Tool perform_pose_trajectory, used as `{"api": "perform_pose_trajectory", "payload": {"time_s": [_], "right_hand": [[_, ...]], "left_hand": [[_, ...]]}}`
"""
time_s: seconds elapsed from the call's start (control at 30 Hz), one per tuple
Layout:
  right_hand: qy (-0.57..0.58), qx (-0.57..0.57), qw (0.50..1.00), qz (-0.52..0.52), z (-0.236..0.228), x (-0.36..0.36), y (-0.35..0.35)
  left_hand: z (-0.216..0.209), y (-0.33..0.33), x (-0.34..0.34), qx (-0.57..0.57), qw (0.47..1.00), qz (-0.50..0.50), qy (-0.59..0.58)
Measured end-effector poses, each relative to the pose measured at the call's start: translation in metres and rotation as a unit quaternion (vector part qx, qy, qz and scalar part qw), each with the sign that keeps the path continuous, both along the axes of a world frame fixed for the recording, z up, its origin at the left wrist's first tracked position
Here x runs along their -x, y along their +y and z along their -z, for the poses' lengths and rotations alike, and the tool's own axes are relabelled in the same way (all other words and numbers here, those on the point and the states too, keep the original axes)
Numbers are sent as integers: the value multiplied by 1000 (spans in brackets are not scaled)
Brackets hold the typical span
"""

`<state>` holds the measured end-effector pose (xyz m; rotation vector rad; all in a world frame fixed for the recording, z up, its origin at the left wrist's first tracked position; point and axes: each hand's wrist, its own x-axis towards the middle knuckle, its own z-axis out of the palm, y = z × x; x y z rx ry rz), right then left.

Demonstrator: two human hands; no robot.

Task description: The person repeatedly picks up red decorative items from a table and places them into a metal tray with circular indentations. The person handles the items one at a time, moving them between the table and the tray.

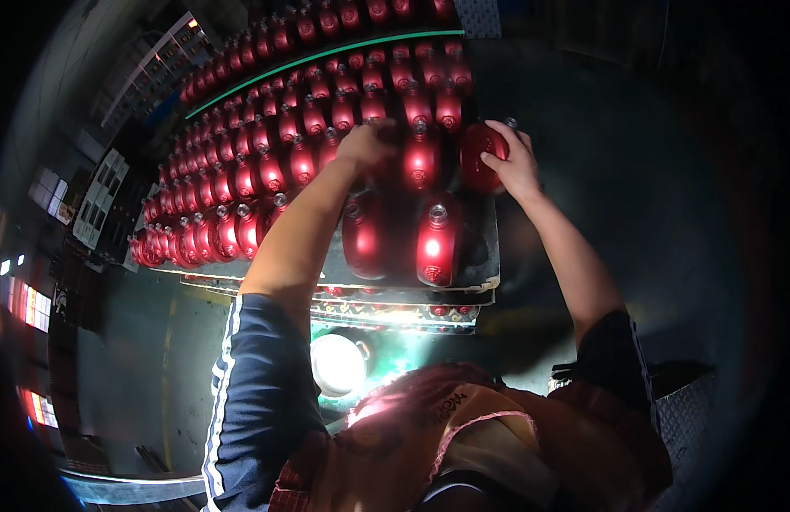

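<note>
My right hand [516, 160] is wrapped round a round-bodied red bottle [480, 166] at the board's right edge, thumb across its face. My left hand [367, 143] reaches in among the standing bottles to the left of it; its fingers are smeared by motion, so what they touch is unclear. Between my hands stands a shiny red bottle [419, 160] with a clear neck. Nearer to me two more upright ones stand apart, a red bottle [363, 239] and a brighter red bottle [436, 247] by the front edge.
Many similar red bottles [228, 230] fill the dark board [480, 271] in rows toward the far left. A green strip [326, 64] runs across behind them. More boards are stacked underneath. Below the front edge, a bright white lamp [338, 365] shines near my body.
</note>
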<state>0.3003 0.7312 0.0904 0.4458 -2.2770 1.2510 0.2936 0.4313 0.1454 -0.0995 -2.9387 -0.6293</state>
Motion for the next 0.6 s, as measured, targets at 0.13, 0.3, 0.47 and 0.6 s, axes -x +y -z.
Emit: {"api": "perform_pose_trajectory", "payload": {"time_s": [0.13,0.3,0.47,0.6], "right_hand": [[33,105,994,-21,-24,-27,38],[85,371,914,-141,-79,-100,54],[-48,507,793,-334,-90,-180,-19],[-262,561,607,-498,-56,-236,-114]], "left_hand": [[-30,-6,-27,-77,994,36,66],[-83,-35,-121,-220,934,94,265],[-65,-84,-247,-580,759,46,293],[15,-137,-336,-768,551,-71,317]]}}
